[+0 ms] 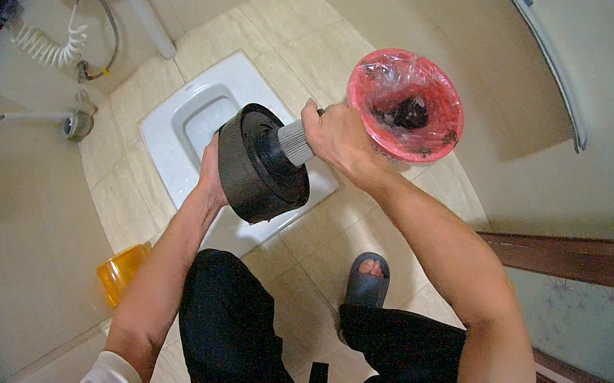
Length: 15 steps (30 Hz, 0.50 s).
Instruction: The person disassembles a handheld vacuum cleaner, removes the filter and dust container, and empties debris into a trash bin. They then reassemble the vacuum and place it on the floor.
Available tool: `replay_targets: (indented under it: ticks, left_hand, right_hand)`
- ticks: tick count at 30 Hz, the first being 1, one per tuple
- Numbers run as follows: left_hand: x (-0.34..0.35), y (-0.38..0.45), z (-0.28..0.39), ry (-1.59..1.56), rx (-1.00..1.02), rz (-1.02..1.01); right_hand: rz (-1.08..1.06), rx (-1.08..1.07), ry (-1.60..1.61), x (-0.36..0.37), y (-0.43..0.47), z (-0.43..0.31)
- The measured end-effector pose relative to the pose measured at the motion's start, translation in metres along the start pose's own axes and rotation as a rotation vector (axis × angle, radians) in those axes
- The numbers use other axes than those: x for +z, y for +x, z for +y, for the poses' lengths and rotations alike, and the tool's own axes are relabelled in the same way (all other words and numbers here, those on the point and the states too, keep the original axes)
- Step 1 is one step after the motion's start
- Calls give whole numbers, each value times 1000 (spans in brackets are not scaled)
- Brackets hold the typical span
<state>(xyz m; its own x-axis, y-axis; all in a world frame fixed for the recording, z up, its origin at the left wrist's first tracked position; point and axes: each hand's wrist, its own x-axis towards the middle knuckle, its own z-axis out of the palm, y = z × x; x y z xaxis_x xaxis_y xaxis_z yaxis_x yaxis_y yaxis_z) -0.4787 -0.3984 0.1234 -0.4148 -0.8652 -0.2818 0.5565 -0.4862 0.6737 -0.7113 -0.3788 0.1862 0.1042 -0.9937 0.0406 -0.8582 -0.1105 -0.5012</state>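
A black cylindrical part with a ribbed grey neck, perhaps a floor drain or a plunger head, is held tilted above a white squat toilet. My left hand supports its underside and side, with most of the fingers hidden behind it. The fingers of my right hand are closed around the end of the grey neck. Just beyond my right hand stands a pink bin lined with clear plastic, with dark dirty matter inside.
A yellow translucent container lies by the left wall near my forearm. A coiled white hose and a pipe fitting are at the left wall. A slanting white pipe reaches the floor. My slippered foot rests on the tiles.
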Motion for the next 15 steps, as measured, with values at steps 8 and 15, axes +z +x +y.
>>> replay_targets:
  ticks: [8, 15]
  left_hand:
    - [-15, -6, -10, 454, 124, -135]
    - [-27, -15, 24, -46, -87, -72]
  right_hand:
    - [361, -196, 390, -6, 6, -21]
    - [67, 381, 923, -13, 25, 15]
